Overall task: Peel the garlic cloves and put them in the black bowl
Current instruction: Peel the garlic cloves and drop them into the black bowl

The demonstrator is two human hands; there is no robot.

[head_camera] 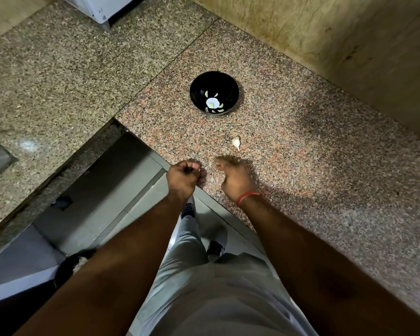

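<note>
One unpeeled clove (236, 143) on bench (313, 166), 6 o'clock of black bowl (228, 86) w/ approx 5 peeled cloves (214, 104). Left hand (182, 176) pinches small bit; right hand (233, 177) blurred, can't tell.

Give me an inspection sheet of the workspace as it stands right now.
Surface: speckled granite counter, in an L round a floor gap.
Job's things: black bowl upright, several peeled cloves inside; one unpeeled garlic clove on the counter between bowl and hands.
Clutter: faint skin scraps between the hands.
Hands: left hand curled, pinching something small and pale; right hand blurred, grip unclear.
Cables: nothing seen.
Surroundings: white appliance corner at the back, wall on the right, dark bin on the floor.
</note>
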